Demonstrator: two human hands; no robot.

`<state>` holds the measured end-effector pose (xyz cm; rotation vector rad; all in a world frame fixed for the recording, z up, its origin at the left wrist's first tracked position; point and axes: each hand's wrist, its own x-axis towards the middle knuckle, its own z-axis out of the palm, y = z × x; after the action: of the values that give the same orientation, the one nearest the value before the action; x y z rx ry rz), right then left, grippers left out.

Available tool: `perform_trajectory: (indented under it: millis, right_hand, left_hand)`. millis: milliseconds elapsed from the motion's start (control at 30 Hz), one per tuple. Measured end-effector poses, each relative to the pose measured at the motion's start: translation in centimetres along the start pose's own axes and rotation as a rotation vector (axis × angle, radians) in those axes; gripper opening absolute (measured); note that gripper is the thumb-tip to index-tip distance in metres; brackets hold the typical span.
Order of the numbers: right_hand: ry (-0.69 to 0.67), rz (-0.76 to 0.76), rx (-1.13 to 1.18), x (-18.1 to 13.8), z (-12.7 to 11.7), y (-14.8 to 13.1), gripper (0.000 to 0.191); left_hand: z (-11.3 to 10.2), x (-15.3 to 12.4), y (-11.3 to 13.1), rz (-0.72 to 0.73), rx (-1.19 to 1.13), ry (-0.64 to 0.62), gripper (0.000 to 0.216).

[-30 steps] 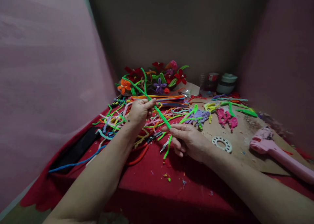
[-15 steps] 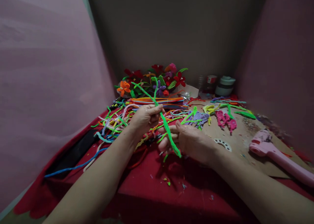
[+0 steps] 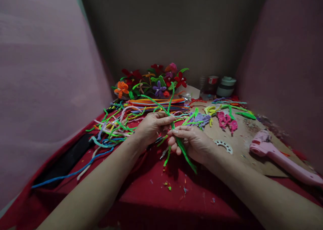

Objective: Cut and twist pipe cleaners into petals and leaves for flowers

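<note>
Fingers of my left hand [image 3: 151,127] and right hand [image 3: 193,141] pinch shut on the green pipe cleaner [image 3: 185,154], which runs between them, its ends fanning up beyond my left hand and trailing below my right.

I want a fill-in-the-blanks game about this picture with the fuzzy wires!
1. Both hands, left and right, grip a twisted ____ stem.
2. The cloth on the table is ____.
3. The pink tool lies on the person's ____ side.
4. The finished flowers sit at the ____ of the table, near the wall.

Missing words: green; red; right; back
</note>
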<state>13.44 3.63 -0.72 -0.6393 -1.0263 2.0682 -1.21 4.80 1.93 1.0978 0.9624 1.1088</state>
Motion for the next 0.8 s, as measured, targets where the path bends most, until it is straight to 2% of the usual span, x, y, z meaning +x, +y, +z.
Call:
perform_trajectory:
  millis: [300, 400, 533, 700, 800]
  right_hand:
    - [-0.054, 0.013, 0.058, -0.12, -0.05, -0.15, 0.015]
    - [0.003, -0.013, 0.027, -0.11, 0.13, -0.13, 0.008]
    - [0.074, -0.021, -0.015, 0.07, 0.25, 0.04, 0.003]
    - [0.190, -0.070, -0.112, -0.07, 0.25, 0.34, 0.009]
    - [0.199, -0.117, -0.127, -0.25, 0.31, 0.41, 0.014]
  left_hand:
    - [-0.02, 0.17, -0.06, 0.028, -0.112, 0.030, 0.018]
    - [-0.11, 0.00, -0.01, 0.004, -0.046, -0.039, 0.020]
    - [-0.21, -0.14, 0.04, 0.054, 0.153, -0.080, 0.015]
    - [0.08, -0.29, -0.02, 0.157, 0.309, 0.044, 0.015]
    - [0.10, -0.25, -0.09, 0.192, 0.321, 0.086, 0.017]
